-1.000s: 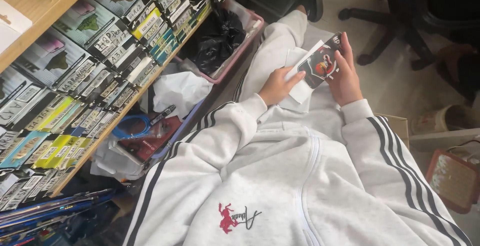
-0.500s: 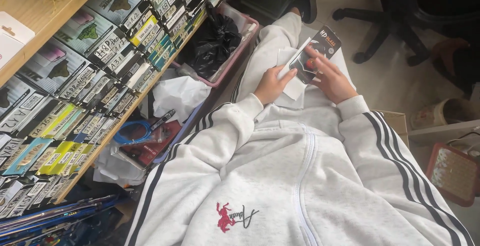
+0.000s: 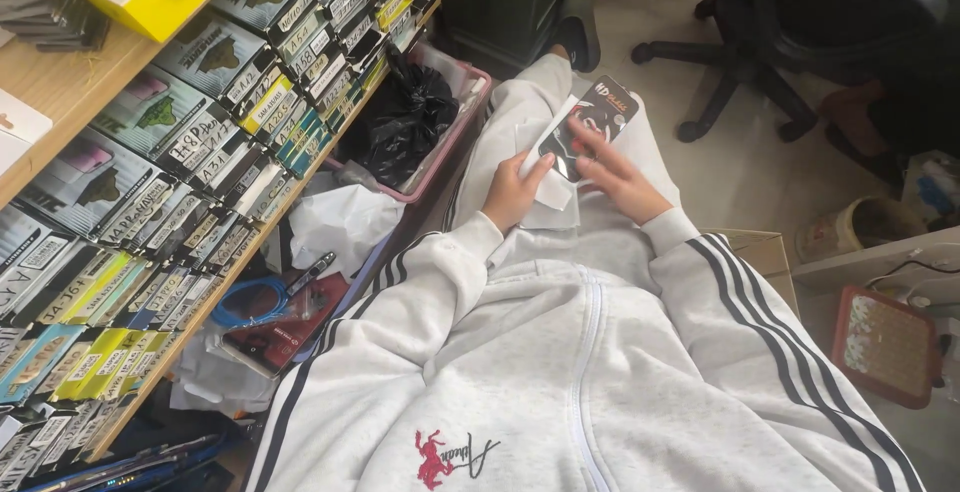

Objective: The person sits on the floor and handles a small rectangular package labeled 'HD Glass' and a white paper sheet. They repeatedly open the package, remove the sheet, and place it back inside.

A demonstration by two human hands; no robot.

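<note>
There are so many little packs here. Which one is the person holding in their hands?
It is the black flat pack lying on the person's lap. The left hand grips its lower end and the right hand lies across it. All the other packs stand in rows on the shelf.

At left we see a wooden shelf [image 3: 70, 92] stacked with flat boxed packages [image 3: 200, 112]; far right stands a black swivel chair [image 3: 800, 22] on a pale floor [image 3: 740, 172] in daylight.
</note>
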